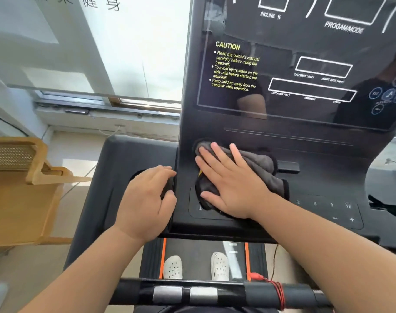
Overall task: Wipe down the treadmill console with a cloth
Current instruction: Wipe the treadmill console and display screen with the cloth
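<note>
The black treadmill console [305, 141] fills the upper right, with a glossy display panel and a lower button panel. A dark grey cloth [263, 164] lies bunched on the left part of the lower panel. My right hand [228, 179] presses flat on the cloth, fingers spread and pointing up-left. My left hand [147, 197] rests on the left side tray, over a round cup recess, fingers curled against the console's left edge and holding nothing.
Speed buttons [332, 205] sit to the right of the cloth. A handlebar [215, 292] with metal sensors and a red cord crosses the bottom. My white shoes [197, 266] stand on the belt below. A wooden chair [23, 188] stands at left, by a window.
</note>
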The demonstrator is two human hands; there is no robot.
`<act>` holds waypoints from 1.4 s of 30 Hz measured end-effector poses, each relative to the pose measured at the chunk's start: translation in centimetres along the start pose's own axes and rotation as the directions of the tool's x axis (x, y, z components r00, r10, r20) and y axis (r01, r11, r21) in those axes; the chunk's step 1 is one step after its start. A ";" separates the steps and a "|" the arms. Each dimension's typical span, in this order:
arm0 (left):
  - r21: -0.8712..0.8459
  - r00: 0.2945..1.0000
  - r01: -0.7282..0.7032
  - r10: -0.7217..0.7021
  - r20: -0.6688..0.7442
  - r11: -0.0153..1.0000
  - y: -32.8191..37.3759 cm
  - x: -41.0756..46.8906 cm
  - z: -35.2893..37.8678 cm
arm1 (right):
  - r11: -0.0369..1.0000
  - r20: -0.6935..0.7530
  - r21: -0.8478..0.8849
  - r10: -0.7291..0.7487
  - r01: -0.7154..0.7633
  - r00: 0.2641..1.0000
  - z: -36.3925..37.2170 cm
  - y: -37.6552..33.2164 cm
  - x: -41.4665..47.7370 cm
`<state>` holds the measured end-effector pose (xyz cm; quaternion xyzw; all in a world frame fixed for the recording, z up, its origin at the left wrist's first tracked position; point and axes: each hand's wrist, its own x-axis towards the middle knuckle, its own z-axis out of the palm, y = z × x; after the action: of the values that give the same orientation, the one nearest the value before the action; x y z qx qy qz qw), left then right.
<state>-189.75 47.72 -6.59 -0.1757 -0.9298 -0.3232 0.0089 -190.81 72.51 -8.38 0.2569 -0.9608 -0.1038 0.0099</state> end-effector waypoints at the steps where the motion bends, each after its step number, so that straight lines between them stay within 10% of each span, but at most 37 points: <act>1: 0.000 1.000 0.005 -0.005 0.009 1.000 0.1 0.3 0.1 | 0.999 -0.024 -0.038 0.021 -0.022 1.000 -0.2 0.2 0.8; 8: -0.026 0.999 0.024 -0.025 -0.039 0.999 1.0 2.3 -0.1 | 0.961 -0.288 -0.049 0.249 -0.274 0.925 -2.6 -0.6 6.6; 14: -0.088 0.999 0.022 -0.026 -0.046 0.996 1.5 3.6 -0.5 | 0.804 -0.429 0.120 0.572 -0.583 0.699 -8.1 3.2 9.1; 22: -0.208 0.986 0.042 -0.074 -0.149 0.977 1.2 3.8 0.0 | 0.976 -0.250 -0.188 0.064 -0.113 0.966 -4.1 -0.6 8.5; 32: -0.224 0.987 0.015 -0.050 -0.152 0.975 1.7 3.4 0.9 | 0.887 -0.362 -0.028 0.420 -0.460 0.832 -3.4 3.3 4.5; 42: -0.041 0.990 -0.052 0.047 -0.130 0.998 4.4 3.4 2.8 | 0.966 -0.344 -0.118 0.175 -0.228 0.922 -1.9 4.2 2.5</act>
<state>-191.21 53.76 -5.70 -0.1776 -0.9153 -0.3541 0.0729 -194.91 74.43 -5.72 0.1686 -0.9557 -0.1325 0.2018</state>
